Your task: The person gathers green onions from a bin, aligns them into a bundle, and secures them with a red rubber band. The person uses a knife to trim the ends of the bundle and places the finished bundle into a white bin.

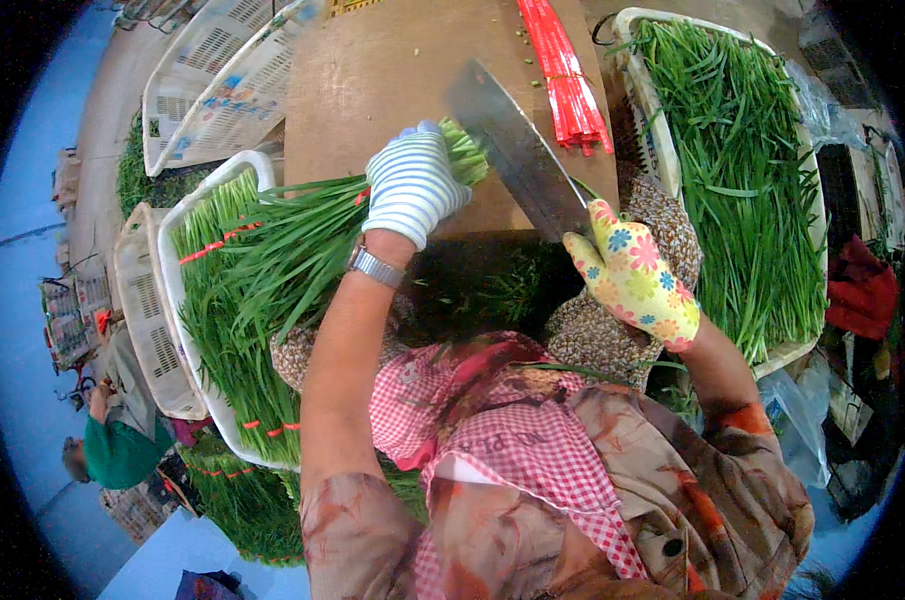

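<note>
My left hand [413, 180], in a striped knit glove, grips a bunch of green garlic chives [310, 225] near its pale cut ends, which lie over the near part of a brown board [370, 90]. A bit of red tie shows beside the wrist side of the glove. In my flowered glove, my right hand [632, 270] holds a wide cleaver [520, 150] by its handle, which the fingers hide. The blade slants up and left, just right of the stem ends. A bundle of red strips [561, 75] lies at the board's right side.
A white crate [640, 97] of loose chives stands at right. At left, another white crate [168, 247] holds bunches with red ties. Empty plastic crates [219, 75] lean at upper left. Small cut bits dot the board. A person in green [122, 450] is at far left.
</note>
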Action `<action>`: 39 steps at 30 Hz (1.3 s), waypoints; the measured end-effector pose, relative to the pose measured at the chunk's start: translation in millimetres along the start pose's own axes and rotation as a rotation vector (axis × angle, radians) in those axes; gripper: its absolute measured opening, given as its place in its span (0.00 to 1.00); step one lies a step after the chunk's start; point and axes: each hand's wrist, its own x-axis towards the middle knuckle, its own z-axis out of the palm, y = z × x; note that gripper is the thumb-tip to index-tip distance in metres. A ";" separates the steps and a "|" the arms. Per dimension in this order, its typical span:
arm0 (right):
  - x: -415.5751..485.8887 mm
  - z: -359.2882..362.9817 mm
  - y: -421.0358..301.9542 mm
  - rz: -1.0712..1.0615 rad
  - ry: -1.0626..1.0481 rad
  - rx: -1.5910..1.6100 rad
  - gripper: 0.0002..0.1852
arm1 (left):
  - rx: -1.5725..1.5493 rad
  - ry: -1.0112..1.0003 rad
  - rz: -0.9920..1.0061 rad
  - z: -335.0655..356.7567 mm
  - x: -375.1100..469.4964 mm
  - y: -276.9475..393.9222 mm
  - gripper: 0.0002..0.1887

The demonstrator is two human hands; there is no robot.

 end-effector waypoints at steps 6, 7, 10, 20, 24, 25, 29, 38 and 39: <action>-0.3 5.5 -1.3 0.020 -0.035 -0.093 0.13 | -0.004 0.016 0.027 6.2 3.8 1.1 0.30; 4.0 -1.8 -6.5 -0.059 -0.026 -0.175 0.13 | -0.007 0.020 0.033 4.5 3.0 -0.8 0.30; 15.4 -11.0 2.2 -0.380 -0.011 -0.419 0.15 | 0.010 0.003 0.042 1.3 4.0 0.1 0.29; 50.1 -6.1 -4.2 -0.167 -0.186 -0.333 0.16 | -0.008 0.036 0.064 6.4 4.2 1.5 0.30; 73.5 48.2 15.4 -0.168 -0.059 -0.269 0.16 | 0.008 0.044 0.070 6.7 5.7 4.1 0.31; 81.2 55.6 18.9 -0.180 -0.019 -0.258 0.16 | 0.007 0.038 0.074 5.4 6.4 3.4 0.31; 87.7 52.2 6.8 -0.090 -0.085 -0.157 0.16 | -0.027 0.044 0.086 2.7 2.0 -4.6 0.31; 103.7 17.5 38.8 -0.261 0.134 -0.222 0.09 | -0.496 0.224 0.233 -18.3 -42.8 -58.4 0.35; 116.4 10.2 32.5 -0.228 0.131 -0.116 0.08 | -0.628 0.220 0.230 -25.1 -46.9 -67.4 0.35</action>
